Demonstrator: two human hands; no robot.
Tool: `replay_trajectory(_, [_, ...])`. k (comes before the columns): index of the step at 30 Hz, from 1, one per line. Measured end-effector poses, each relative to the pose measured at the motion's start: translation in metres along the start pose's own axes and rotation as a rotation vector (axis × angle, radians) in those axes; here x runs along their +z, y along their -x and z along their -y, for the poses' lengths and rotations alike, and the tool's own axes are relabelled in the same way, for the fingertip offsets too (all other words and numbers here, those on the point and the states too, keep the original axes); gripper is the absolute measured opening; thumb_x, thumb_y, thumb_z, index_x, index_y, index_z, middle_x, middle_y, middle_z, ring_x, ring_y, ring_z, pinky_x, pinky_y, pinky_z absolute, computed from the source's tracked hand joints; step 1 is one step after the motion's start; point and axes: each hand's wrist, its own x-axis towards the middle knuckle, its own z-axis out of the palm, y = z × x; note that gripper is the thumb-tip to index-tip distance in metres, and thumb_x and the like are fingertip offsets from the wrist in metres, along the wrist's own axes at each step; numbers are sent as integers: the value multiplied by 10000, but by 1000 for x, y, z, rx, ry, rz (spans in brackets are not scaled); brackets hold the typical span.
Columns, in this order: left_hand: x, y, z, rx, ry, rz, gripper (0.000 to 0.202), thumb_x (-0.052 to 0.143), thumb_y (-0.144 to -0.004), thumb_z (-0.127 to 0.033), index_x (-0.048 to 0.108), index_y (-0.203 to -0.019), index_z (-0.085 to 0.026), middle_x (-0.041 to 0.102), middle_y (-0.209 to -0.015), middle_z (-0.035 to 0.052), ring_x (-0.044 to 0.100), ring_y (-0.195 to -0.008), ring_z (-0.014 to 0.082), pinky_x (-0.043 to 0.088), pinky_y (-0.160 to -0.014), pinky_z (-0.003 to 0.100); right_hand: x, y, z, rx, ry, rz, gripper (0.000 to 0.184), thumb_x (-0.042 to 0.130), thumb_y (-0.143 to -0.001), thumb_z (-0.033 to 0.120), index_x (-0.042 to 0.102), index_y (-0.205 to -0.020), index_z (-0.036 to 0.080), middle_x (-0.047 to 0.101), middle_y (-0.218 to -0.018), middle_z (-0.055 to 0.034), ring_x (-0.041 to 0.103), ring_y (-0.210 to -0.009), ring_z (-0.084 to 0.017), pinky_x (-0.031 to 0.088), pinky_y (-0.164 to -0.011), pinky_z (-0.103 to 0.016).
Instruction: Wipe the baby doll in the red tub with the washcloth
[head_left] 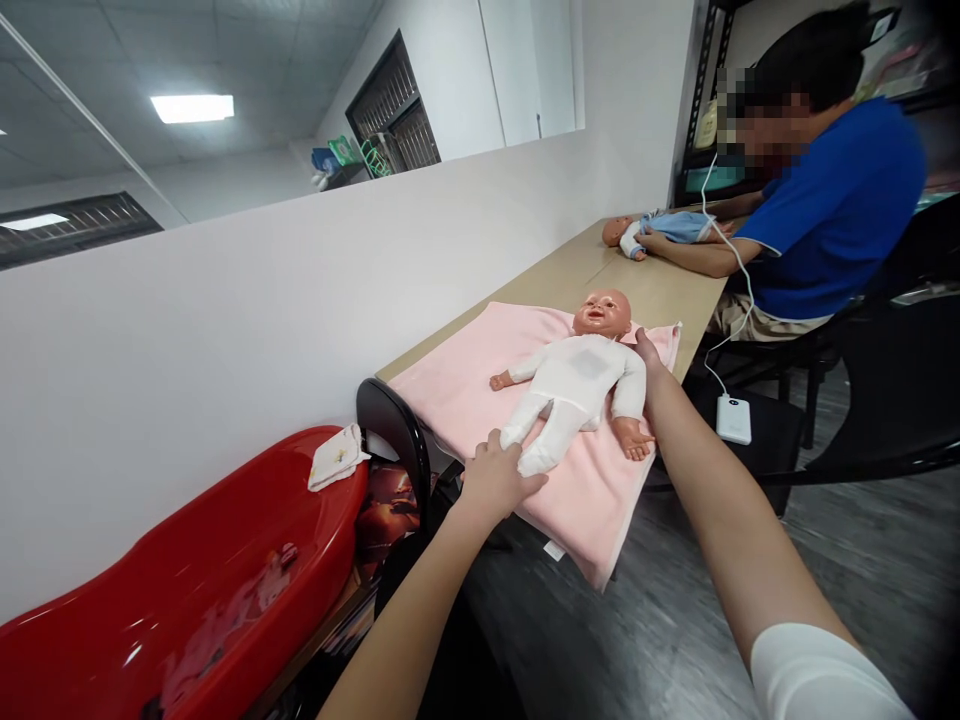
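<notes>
Head view: I note a white-bodied doll (577, 375) lying face up, its long axis running obliquely away from the wearer, feet near, head far and to the right. The left hand (499, 475) is nearer the feet, fingers spread about the leg ends; whether it grips cannot be told. The right hand (649, 355) is nearer the head, beside the shoulder, fingers partly hidden, closure undetermined. Beneath lies a pink towel (457, 350), overhanging the table (664, 285). A red tub (225, 520) stands left; beyond, a co-worker in blue (847, 200) handles a second doll (679, 228).
</notes>
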Motion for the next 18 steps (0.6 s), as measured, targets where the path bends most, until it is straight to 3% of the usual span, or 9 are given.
replay_trajectory(4, [-5, -1, -2, -15, -32, 73, 712, 708, -942, -697, 731, -1483, -233, 614, -1444, 211, 649, -1325, 436, 566, -1103, 566, 5, -3, 4, 16, 14, -64, 567, 310, -1177, 544, 760, -1122, 203, 832, -950, -128, 798, -1086, -319, 653, -1078, -472])
replay_trajectory(8, [-9, -2, -3, 29, -64, 82, 661, 674, -948, -650, 760, -1430, -207, 621, -1454, 217, 651, -1319, 436, 580, -1077, 546, 12, 12, 9, -1, 20, 5, 505, 419, -1127, 605, 769, -1137, 241, 847, -1082, -151, 787, -1175, -337, 648, -1067, -529])
replay_trajectory(13, [-18, 0, 1, 92, 27, 63, 674, 660, -937, -653, 764, -1441, -218, 650, -1433, 216, 681, -1289, 435, 591, -1054, 527, 16, 42, 6, -25, 32, 70, 648, 335, -1069, 748, 747, -1071, 249, 819, -1185, -193, 733, -1353, -351, 570, -1188, -593])
replay_trajectory(16, [-35, 5, 1, 136, 67, 10, 722, 667, -931, -677, 701, -1542, -295, 661, -1434, 200, 672, -1298, 458, 584, -1050, 574, 24, 69, 6, -163, 47, 64, 562, 412, -986, 779, 714, -1012, 305, 811, -1224, -157, 661, -1468, -352, 572, -1204, -595])
replay_trajectory(18, [-51, 11, 1, 158, 66, -21, 710, 694, -918, -644, 711, -1530, -285, 658, -1434, 208, 666, -1297, 471, 588, -1034, 585, 35, 93, 12, -206, 133, 115, 486, 452, -978, 762, 705, -1008, 348, 809, -1213, -135, 629, -1502, -349, 615, -1161, -555])
